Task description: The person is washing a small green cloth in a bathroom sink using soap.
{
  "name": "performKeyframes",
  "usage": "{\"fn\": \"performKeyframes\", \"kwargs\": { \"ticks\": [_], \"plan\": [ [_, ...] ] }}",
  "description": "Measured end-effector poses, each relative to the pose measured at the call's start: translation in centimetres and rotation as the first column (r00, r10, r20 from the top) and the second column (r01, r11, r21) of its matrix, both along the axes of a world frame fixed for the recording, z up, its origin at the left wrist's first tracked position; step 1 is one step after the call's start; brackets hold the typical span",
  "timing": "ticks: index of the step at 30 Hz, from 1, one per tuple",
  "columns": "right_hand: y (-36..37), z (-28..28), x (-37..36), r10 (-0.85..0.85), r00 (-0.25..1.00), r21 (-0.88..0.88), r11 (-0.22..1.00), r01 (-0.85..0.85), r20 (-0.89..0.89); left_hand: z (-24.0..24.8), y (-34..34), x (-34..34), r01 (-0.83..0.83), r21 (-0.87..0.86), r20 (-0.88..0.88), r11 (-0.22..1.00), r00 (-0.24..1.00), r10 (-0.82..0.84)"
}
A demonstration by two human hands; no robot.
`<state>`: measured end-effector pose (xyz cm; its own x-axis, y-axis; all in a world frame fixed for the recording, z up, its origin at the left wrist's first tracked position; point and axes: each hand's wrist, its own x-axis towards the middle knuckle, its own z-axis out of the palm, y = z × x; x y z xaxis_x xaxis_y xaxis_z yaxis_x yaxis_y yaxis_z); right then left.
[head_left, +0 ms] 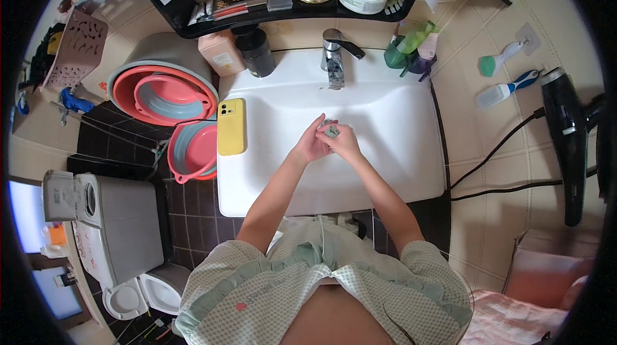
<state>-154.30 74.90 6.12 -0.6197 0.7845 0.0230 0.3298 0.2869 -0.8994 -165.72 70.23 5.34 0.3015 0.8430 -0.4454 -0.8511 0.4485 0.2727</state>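
Over the white sink (pixel 392 152), both hands met above the basin's middle, directly below the tap (pixel 334 56), a position that kept drips inside the bowl. Along the sink's left edge a yellow phone (pixel 231 126) lay flat on the rim, camera end toward the wall, clear of the basin and presumably out of splash range. At the back left corner stood a pink bottle (pixel 221 53) and a dark bottle (pixel 256 51), upright against the wall. The left hand (pixel 311 144) cupped upward from below; the right hand (pixel 344 141) pressed against it, fingers closed on a small grey-green object (pixel 331 131) pinched between the two. What the object was could not be determined. Green bottles (pixel 411 46) occupied the back right corner.
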Motion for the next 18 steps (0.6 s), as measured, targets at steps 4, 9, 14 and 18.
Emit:
{"fn": "performKeyframes", "kwargs": {
  "ticks": [4, 9, 14, 18],
  "plan": [
    [0.5, 0.6, 0.0, -0.163, 0.971, -0.371, 0.925, 0.088, -0.177, -0.5, 0.0, -0.9, -0.046, 0.022, 0.056, 0.999, 0.997, 0.045],
    [3.5, 0.3, 2.1, -0.190, 0.979, -0.294, 0.942, 0.161, -0.073, -2.3, -0.2, -2.7, -0.180, -0.050, -0.087, 0.982, 0.981, 0.175],
    [5.8, -1.2, 4.5, -0.221, 0.971, -0.311, 0.920, 0.238, 0.089, -5.9, -0.5, -4.0, -0.328, 0.039, -0.946, 0.944, 0.291, 0.140],
    [5.6, -2.1, 5.1, -0.257, 0.961, -0.276, 0.920, 0.277, 0.106, -2.8, -0.8, -3.8, -0.332, 0.027, -0.632, 0.943, 0.725, 0.274]
  ]
}}
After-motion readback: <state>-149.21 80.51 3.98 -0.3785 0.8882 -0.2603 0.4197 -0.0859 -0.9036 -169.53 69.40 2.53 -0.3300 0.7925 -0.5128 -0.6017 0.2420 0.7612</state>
